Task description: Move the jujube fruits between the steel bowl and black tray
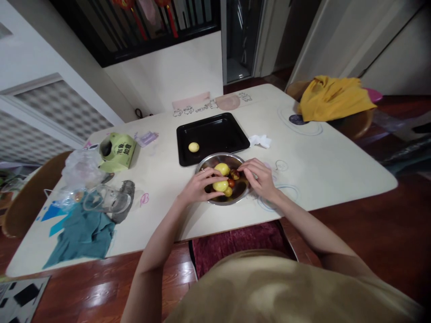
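Note:
A round steel bowl stands near the table's front edge. Inside it are two yellow lemons, the upper lemon and the lower lemon, with a dark mottled red-brown fruit, a small red-orange fruit and a small yellow fruit. My left hand reaches over the bowl's left rim, fingers and thumb around the lower lemon. At the right rim is my right hand, fingers bent and slightly apart. Its fingertips are beside the mottled fruit; whether they touch it I cannot tell.
Behind the bowl lies a black baking tray bearing one pale yellow fruit. A crumpled white tissue is right of it. On the left are a green tissue pack, a clear plastic cup and a teal cloth.

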Motion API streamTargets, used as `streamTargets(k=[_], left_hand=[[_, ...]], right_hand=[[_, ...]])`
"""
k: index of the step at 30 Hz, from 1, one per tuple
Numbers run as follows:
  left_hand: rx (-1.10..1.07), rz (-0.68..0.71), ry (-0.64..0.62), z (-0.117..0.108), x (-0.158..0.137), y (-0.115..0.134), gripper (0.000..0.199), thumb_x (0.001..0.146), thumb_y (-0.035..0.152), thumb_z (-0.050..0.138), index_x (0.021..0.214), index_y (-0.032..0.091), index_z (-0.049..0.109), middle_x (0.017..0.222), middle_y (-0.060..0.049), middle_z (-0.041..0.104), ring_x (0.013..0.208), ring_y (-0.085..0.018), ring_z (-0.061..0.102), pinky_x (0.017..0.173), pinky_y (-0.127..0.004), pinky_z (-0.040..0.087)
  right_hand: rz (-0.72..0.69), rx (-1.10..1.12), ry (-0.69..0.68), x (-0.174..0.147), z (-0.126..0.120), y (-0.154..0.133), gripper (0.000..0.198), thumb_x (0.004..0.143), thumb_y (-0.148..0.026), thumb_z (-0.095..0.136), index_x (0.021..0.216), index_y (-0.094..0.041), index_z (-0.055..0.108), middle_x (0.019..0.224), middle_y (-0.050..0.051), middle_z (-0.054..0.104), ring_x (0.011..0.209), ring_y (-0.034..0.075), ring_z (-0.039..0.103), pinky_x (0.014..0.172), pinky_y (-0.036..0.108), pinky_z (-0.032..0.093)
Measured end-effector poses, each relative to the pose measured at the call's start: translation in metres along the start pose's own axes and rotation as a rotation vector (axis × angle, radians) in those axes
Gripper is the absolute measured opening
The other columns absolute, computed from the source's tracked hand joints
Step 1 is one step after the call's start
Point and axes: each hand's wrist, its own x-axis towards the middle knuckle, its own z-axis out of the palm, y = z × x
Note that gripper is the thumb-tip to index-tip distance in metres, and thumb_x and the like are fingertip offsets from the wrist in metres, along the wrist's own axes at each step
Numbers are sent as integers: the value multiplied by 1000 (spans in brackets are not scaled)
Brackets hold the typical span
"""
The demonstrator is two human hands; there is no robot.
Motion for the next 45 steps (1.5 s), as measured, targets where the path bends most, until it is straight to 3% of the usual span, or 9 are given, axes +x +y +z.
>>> streamTargets(k=[9,18,23,27,31,37,41,45], left_hand=[[29,-66,-15,0,0,-3,38,98,45,75,131,27,75,120,-12,74,111,-27,71,101,-47,58],[-7,-41,28,1,0,-5,40,97,45,76,131,24,74,121,-13,74,112,-28,70,101,-48,57],[-35,-94,259,5,-4,-10,26,106,36,62,124,22,75,119,-12,75,109,-26,70,101,-48,54],[-51,-202,456,11,-9,-16,31,111,38,52,109,20,77,108,-11,76,105,-24,69,97,-46,54],[-49,-260,527,16,-12,-19,43,113,46,45,100,19,77,102,-11,76,99,-23,70,92,-44,56],[-62,-179,551,20,-12,-20,40,113,39,45,97,19,75,97,-10,76,94,-22,70,89,-42,55],[-62,-175,542,22,-14,-22,39,113,39,45,98,19,75,97,-10,77,94,-23,71,89,-43,56],[-64,-174,532,24,-15,-24,40,114,41,44,98,19,74,98,-11,77,94,-23,71,89,-44,56]], right_hand=[[24,-6,-10,0,0,-1,34,111,-36,47,94,-25,74,90,9,77,86,26,70,81,47,57],[-1,0,1,0,1,1,32,111,-35,48,94,-25,74,89,8,77,85,26,69,80,46,56],[27,-8,-19,5,0,4,31,111,-34,48,96,-25,73,92,8,76,90,26,69,83,46,57],[-22,-23,-131,36,4,11,25,110,-30,50,101,-24,73,101,9,76,96,26,69,89,45,57],[-85,-67,-296,89,31,28,21,106,-28,52,108,-24,73,109,10,74,106,28,68,98,47,55],[-47,-227,-674,159,105,61,33,98,-23,67,131,-20,66,134,13,66,126,29,62,106,45,54],[-3,-268,-811,179,144,70,42,94,-20,73,135,-19,65,138,14,65,120,28,66,101,41,55],[30,-277,-837,183,163,71,40,88,-15,78,127,-16,69,128,15,71,112,29,70,96,39,53]])
